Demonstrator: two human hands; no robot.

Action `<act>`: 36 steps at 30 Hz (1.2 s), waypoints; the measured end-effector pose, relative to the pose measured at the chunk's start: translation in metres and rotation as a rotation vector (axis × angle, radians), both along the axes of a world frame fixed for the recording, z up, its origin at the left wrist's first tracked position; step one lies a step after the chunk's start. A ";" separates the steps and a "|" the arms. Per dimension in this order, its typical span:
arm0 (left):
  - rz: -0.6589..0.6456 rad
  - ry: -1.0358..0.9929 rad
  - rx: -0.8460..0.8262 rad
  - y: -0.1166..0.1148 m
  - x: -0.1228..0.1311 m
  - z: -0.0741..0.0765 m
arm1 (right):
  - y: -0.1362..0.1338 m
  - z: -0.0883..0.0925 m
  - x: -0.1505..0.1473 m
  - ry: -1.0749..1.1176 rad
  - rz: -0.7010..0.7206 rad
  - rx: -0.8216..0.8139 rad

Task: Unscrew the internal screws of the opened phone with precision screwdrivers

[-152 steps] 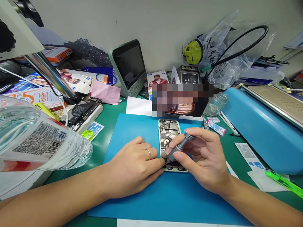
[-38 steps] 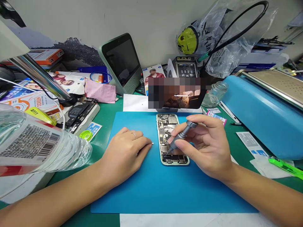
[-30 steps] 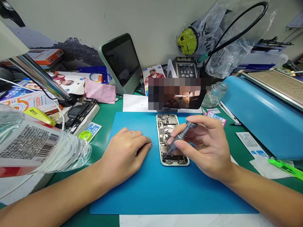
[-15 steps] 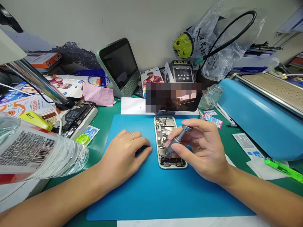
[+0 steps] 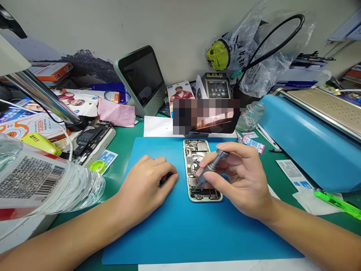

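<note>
A grey precision screwdriver [image 5: 210,168] is gripped in my right hand [image 5: 244,180], its shaft slanting down to the left. Its tip meets the lower part of an opened smartphone [image 5: 193,160], though I cannot tell whether it sits in a screw. The phone lies flat with its circuit boards and battery exposed; my fingers and the tool cover part of its right side. On the blue mat [image 5: 180,233], left of the phone and apart from it, rests my left hand [image 5: 150,177]. Its fingers are loosely curled, thumb tip near the index finger, with nothing visible in them.
Behind the phone stands a dark, glossy screen [image 5: 217,122], partly pixelated. A large clear bottle [image 5: 53,177] and another opened phone [image 5: 88,141] are at left. A blue machine [image 5: 299,143], glass jar [image 5: 251,114] and green cutter [image 5: 335,203] are at right.
Almost nothing moves. The view shifts very slightly, and the reflection in the dark screen changes. The screwdriver stays at the phone's lower part.
</note>
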State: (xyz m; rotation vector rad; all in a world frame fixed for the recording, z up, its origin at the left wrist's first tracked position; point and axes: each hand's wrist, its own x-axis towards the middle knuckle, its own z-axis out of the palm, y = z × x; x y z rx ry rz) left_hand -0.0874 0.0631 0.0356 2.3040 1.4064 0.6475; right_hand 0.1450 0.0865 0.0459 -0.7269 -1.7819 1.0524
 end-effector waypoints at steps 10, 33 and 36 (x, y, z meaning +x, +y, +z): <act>-0.004 -0.019 -0.002 0.000 -0.001 0.000 | -0.001 0.000 0.000 -0.003 -0.002 -0.001; -0.314 -0.072 0.386 -0.013 0.002 0.011 | 0.000 0.000 0.001 -0.005 -0.002 0.014; -0.400 -0.061 0.389 -0.014 0.003 0.012 | 0.000 -0.002 0.001 -0.001 0.008 0.028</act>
